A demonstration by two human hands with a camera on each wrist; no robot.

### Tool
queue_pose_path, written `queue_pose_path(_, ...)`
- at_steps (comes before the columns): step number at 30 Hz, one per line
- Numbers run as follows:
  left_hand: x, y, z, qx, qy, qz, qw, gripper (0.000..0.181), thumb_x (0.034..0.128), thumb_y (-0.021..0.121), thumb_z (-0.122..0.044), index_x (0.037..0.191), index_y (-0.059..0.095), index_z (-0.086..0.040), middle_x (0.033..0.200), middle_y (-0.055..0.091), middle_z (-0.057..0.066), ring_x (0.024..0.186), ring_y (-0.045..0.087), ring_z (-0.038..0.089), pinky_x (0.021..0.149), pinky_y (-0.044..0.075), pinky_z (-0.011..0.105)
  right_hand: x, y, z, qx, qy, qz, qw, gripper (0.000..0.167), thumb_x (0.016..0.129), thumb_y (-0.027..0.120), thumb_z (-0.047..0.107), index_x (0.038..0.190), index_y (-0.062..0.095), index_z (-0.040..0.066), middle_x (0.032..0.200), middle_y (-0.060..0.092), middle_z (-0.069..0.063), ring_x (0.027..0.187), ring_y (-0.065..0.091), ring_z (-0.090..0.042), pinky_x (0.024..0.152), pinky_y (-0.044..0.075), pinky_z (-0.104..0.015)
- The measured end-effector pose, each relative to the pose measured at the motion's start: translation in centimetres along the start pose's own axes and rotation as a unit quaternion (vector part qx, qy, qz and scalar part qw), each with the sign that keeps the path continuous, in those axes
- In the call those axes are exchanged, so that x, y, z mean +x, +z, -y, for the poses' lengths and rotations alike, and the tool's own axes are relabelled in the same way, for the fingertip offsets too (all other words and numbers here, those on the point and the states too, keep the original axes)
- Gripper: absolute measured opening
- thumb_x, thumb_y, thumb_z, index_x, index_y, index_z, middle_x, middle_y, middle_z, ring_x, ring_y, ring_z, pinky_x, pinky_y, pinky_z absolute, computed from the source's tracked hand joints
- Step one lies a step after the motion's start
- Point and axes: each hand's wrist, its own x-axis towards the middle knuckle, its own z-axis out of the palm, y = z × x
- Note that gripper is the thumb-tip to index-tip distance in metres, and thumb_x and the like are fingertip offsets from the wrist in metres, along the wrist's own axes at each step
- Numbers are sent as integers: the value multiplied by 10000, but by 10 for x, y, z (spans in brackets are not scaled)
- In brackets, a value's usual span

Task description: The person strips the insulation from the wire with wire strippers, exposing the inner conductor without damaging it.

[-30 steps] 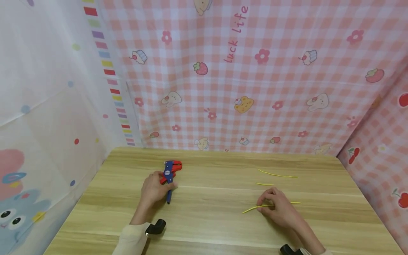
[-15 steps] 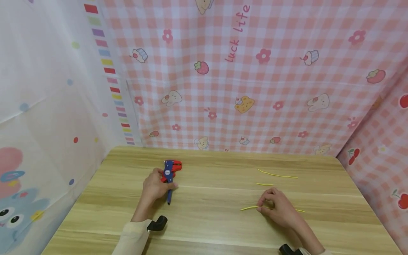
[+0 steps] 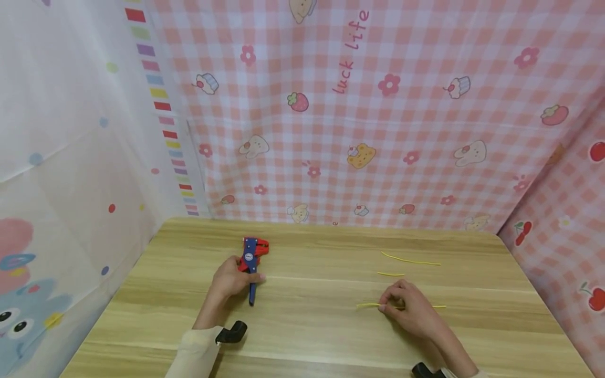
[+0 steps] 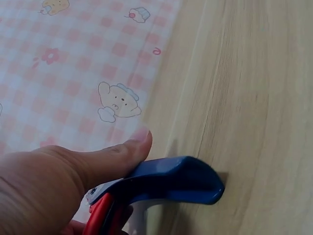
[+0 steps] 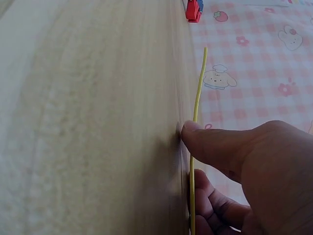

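My left hand (image 3: 230, 278) grips a blue and red wire stripper (image 3: 249, 257), its red jaws pointing up and to the right. In the left wrist view the thumb lies along the tool's blue handle (image 4: 171, 181). Over on the right, my right hand (image 3: 408, 308) pinches a yellow wire (image 3: 367, 305) between thumb and fingers. One end sticks out to the left and the other shows right of the hand; the middle is hidden behind the fingers. The right wrist view shows the yellow wire (image 5: 199, 93) running past the thumb.
Two more yellow wires lie on the wooden table (image 3: 312, 336) beyond my right hand: a long wire (image 3: 410, 260) and a short wire (image 3: 390, 274). A pink checked cloth (image 3: 331, 131) hangs behind the table, with more patterned cloth on both sides.
The wire in my right hand has turned, its left end moving up and slightly left, and now lies nearly level. The left hand has shifted only slightly, still gripping the wire stripper.
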Motion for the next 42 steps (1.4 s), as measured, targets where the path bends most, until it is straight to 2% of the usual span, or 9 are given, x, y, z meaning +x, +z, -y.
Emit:
queue_pose_path(6, -4, 5, 4, -338, 31, -45, 9994, 887, 804, 876, -338, 1418, 428, 119, 1300, 605, 293, 1136, 594, 387, 1033, 479, 561, 2, -1, 0, 28, -52, -31, 10000, 173, 925, 762, 223, 826, 660, 321, 955, 584, 101, 924, 501, -96, 759, 429, -246)
queue_pose_path(15, -7, 8, 6, -433, 162, -271, 9986, 792, 825, 847, -352, 1379, 482, 81, 1283, 621, 274, 1132, 599, 380, 978, 496, 519, 8, -7, -4, 123, -164, 25, 9998, 134, 940, 743, 180, 860, 687, 270, 876, 580, 109, 836, 520, -25, 750, 497, -232)
queue_pose_path(21, -13, 8, 10, -902, 346, -269, 9950, 745, 850, 837, -303, 1369, 456, 72, 1275, 610, 258, 1178, 574, 358, 1020, 475, 502, 8, -6, -5, 109, -257, -27, 9996, 136, 937, 749, 176, 856, 692, 269, 847, 593, 127, 796, 527, 5, 734, 494, -227)
queue_pose_path(24, -15, 8, 10, -1090, 404, -304, 9928, 708, 858, 836, -259, 1363, 448, 50, 1214, 636, 215, 1103, 596, 297, 950, 494, 412, 8, -5, -5, 217, -267, -46, 9994, 133, 943, 742, 165, 855, 694, 253, 863, 624, 121, 814, 566, 11, 762, 544, -229)
queue_pose_path(27, -17, 9, 9, -1373, 477, -287, 9890, 666, 869, 829, -211, 1356, 435, 15, 1134, 706, 170, 919, 641, 216, 782, 506, 308, 8, -4, -6, 311, -222, -29, 9993, 116, 956, 726, 171, 868, 700, 241, 882, 651, 116, 842, 599, 7, 795, 574, -242)
queue_pose_path(32, -24, 10, 7, -2230, 579, -99, 9731, 587, 885, 803, -114, 1311, 408, -27, 955, 783, 134, 685, 695, 183, 602, 553, 271, 7, -3, -6, 368, -178, -41, 9992, 105, 967, 714, 178, 882, 702, 238, 866, 659, 119, 814, 581, -1, 758, 542, -224)
queue_pose_path(35, -26, 11, 7, -2728, 663, 228, 9595, 536, 915, 761, -70, 1293, 381, -49, 908, 784, 170, 735, 763, 273, 634, 617, 315, 8, -3, -5, 430, -216, -102, 9988, 104, 962, 719, 169, 880, 702, 231, 854, 660, 111, 776, 546, -4, 713, 500, -209)
queue_pose_path(38, -27, 11, 10, -3122, 767, 725, 9441, 518, 938, 730, -49, 1321, 381, -64, 985, 781, 195, 843, 782, 328, 712, 650, 365, 8, -4, -4, 536, -230, -142, 9982, 98, 960, 721, 168, 877, 705, 216, 826, 652, 100, 729, 512, -10, 661, 457, -200)
queue_pose_path(42, -27, 14, 13, -3460, 839, 1230, 9263, 558, 931, 746, -79, 1400, 455, -3, 1084, 776, 149, 925, 779, 297, 810, 648, 374, 8, -5, -2, 583, -261, -155, 9978, 92, 966, 716, 173, 879, 707, 204, 803, 641, 92, 700, 501, -7, 626, 440, -199)
